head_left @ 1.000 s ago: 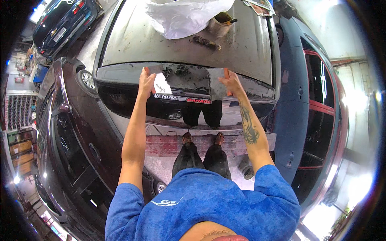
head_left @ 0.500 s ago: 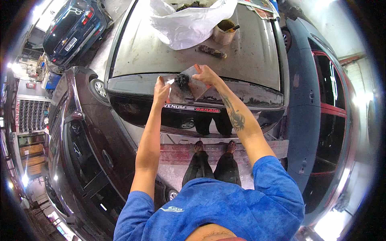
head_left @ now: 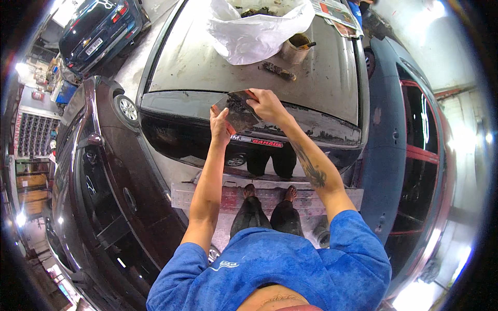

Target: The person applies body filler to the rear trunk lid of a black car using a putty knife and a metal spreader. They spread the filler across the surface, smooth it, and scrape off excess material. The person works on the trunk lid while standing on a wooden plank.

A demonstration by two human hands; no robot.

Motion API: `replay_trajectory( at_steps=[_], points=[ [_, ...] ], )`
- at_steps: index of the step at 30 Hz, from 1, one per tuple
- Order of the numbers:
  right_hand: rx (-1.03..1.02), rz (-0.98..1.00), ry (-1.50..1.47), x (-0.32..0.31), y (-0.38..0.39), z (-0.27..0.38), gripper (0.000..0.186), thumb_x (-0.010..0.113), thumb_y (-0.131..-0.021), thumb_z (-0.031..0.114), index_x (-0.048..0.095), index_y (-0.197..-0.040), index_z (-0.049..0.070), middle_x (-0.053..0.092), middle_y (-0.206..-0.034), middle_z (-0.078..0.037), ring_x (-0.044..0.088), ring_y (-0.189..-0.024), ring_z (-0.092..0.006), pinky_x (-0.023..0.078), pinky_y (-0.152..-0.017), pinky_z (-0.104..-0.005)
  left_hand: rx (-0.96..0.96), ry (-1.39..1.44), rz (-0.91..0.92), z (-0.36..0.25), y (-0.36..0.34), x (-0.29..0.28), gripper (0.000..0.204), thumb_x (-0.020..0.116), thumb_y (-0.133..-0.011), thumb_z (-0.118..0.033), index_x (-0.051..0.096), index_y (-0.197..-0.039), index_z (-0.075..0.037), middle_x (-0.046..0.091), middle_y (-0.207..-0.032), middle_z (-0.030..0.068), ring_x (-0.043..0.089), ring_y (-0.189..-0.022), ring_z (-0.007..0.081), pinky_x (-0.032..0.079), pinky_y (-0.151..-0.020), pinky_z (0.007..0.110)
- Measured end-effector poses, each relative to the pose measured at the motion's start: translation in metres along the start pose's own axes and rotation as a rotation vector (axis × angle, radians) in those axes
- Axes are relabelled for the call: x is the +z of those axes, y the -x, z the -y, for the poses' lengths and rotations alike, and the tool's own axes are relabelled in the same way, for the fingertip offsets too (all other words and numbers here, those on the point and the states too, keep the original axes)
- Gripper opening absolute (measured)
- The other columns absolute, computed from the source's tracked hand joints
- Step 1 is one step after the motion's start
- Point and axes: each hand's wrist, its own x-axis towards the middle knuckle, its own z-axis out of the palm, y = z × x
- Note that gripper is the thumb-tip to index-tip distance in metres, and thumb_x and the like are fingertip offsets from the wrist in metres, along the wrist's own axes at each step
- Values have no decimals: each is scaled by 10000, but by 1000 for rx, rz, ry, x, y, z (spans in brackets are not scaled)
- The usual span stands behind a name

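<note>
My left hand is closed on the edge of a flat metal filler spreader with orange-red edging. My right hand grips another orange-edged spreader, mostly hidden behind its fingers. Between the hands, black paste lies smeared over the metal face. Both hands are above the rear edge of a grey car roof, over the dark rear window. Whether the two blades touch cannot be made out.
On the roof stand a white plastic bag with dark scraps, a used tin with a handle sticking out, a dark-stained cylinder and newspaper. A maroon car flanks my left, a grey-blue car my right. My feet rest on a plank.
The black lump on the spreader has become a flatter smear. My left hand has come closer to my right, and the spreaders have turned. The whole view has shifted slightly.
</note>
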Motion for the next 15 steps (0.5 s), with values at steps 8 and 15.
replay_trajectory(
  at_steps=[8,15],
  points=[
    [-340,-261,-84,-18,72,35,300,618,-889,101,680,-1180,60,634,-1163,-149,622,-1051,-334,499,-884,-371,1,201,-34,-16,17,44,273,473,-927,-113,444,-1198,-127,623,-1032,90,666,-887,226,578,-764,398],
    [-410,-292,-95,-23,92,11,438,615,-799,-73,670,-1217,47,611,-1222,-124,591,-1147,-303,456,-985,-361,-36,146,-47,-33,34,66,255,453,-909,-100,494,-1159,-126,607,-1036,56,638,-903,205,547,-797,360]
  ],
)
